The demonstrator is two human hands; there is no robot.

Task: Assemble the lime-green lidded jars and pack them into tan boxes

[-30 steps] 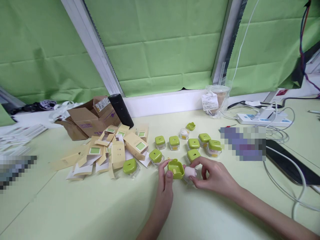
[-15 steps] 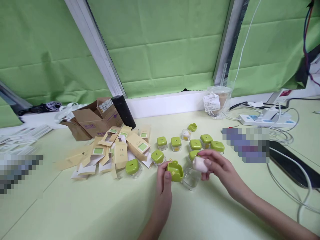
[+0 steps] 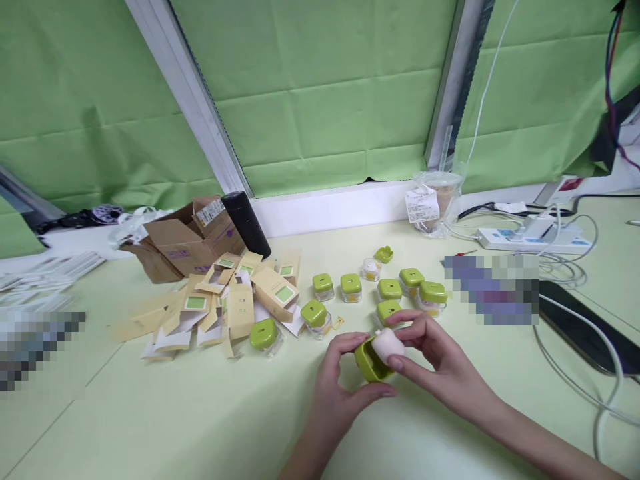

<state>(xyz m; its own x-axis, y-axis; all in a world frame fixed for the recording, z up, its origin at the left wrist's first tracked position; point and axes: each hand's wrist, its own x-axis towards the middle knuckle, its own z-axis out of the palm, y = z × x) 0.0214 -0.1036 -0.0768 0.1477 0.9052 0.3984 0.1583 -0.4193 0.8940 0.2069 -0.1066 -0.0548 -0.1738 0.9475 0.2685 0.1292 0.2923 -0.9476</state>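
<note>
In my left hand (image 3: pixel 345 377) is a hollow green lid (image 3: pixel 369 365), gripped between fingers and thumb with its open side towards the right. My right hand (image 3: pixel 430 350) pinches a pale pinkish-white rounded piece (image 3: pixel 387 345) with a small nub, partly inside the lid's opening. Just behind the right fingers stands a clear box with a green lid (image 3: pixel 388 311). A small yellow piece (image 3: pixel 339 323) lies beyond my left hand. Any clear box below the held lid is hidden.
Several green-lidded clear boxes (image 3: pixel 351 287) stand behind the hands, near a loose green lid (image 3: pixel 385 254). Opened beige cartons (image 3: pixel 240 310), a cardboard box (image 3: pixel 175 240) and a black cylinder (image 3: pixel 246 223) are left. A power strip (image 3: pixel 535 241), cables and phone (image 3: pixel 580 327) lie right.
The green lid has moved right and turned towards my right hand. The pale piece has moved left and down into its opening. The clear box between the hands no longer shows.
</note>
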